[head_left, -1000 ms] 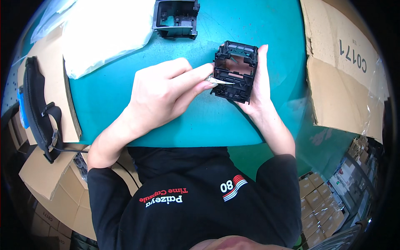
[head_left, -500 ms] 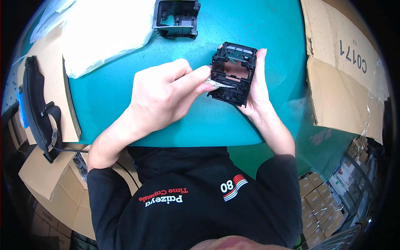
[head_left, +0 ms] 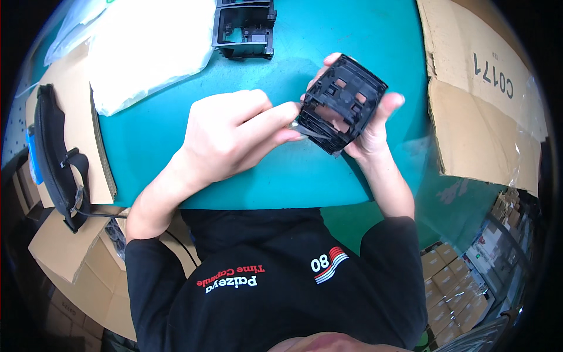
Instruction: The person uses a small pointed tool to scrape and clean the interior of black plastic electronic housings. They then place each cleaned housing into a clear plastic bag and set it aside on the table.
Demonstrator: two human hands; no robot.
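- A slim pointed tool (head_left: 312,133) is pinched in the left hand (head_left: 226,132).
- A tilted black frame (head_left: 347,97) is gripped by the right hand (head_left: 370,141) above the teal table (head_left: 264,190).
- Fine work at the frame's lower edge is apparently in hand; steadiness seems called for.
- Beyond, a black housing (head_left: 245,46) is seen.
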